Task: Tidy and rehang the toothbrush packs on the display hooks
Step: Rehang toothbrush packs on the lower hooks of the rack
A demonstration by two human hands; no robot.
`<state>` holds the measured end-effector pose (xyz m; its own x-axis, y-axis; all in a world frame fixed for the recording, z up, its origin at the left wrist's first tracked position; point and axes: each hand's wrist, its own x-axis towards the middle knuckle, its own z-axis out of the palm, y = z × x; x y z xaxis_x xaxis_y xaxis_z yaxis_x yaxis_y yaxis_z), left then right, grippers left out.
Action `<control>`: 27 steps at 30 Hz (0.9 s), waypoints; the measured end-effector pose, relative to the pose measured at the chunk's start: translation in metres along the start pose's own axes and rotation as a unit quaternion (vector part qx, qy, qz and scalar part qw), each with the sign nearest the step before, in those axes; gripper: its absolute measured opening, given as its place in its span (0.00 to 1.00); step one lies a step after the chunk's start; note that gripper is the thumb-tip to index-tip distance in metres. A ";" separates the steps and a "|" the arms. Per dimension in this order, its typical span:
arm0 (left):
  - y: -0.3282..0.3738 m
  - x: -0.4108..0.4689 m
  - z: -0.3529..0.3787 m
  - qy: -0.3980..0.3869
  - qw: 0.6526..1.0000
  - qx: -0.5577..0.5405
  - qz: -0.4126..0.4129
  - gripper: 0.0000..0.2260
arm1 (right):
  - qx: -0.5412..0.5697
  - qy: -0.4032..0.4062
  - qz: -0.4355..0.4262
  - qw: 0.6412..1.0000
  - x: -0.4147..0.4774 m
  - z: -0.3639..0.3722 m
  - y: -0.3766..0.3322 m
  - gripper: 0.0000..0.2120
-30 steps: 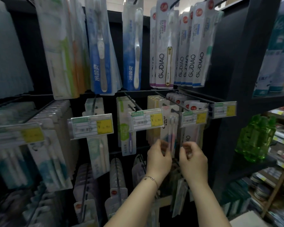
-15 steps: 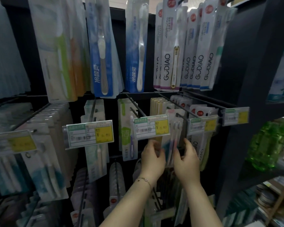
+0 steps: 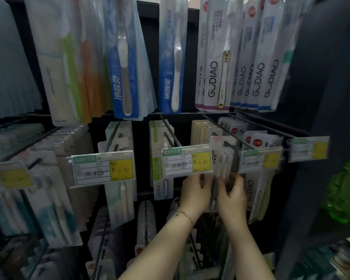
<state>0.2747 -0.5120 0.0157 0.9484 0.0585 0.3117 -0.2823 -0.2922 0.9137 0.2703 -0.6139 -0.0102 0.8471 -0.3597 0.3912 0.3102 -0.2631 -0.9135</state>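
A clear twin toothbrush pack [image 3: 223, 158] hangs at the front of a black display hook [image 3: 228, 143] in the middle row. My left hand [image 3: 196, 194] grips the pack's left edge from below, just under a price tag [image 3: 187, 160]. My right hand [image 3: 231, 196] pinches its right edge, fingers curled round the lower part. More cream packs [image 3: 202, 130] sit behind it on the same hook. The pack's lower end is hidden by my hands.
GUDIAO packs [image 3: 214, 57] and blue packs [image 3: 123, 63] hang in the top row. Price tags [image 3: 103, 168] stick out at the hook ends. A dark upright post [image 3: 319, 138] borders the right side, with green bottles [image 3: 346, 188] beyond. Further packs hang below.
Both hands have risen a little along the twin pack and closed in on its edges. The view has moved nearer to the rack.
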 end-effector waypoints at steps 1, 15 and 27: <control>-0.001 0.000 0.001 0.004 1.000 0.003 0.001 0.06 | 0.001 0.000 -0.001 1.000 -0.001 0.000 -0.001 0.10; 0.009 -0.003 -0.003 0.011 1.000 -0.005 -0.005 0.08 | -0.016 0.016 -0.071 0.997 -0.001 -0.006 -0.004 0.07; 0.003 -0.023 -0.015 0.063 0.998 -0.003 -0.030 0.07 | -0.029 -0.042 -0.087 0.995 -0.008 -0.013 -0.010 0.08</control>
<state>0.2498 -0.5002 0.0150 0.9376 0.1959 0.2872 -0.2276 -0.2785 0.9331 0.2547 -0.6199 -0.0031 0.8158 -0.2291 0.5310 0.4328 -0.3671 -0.8234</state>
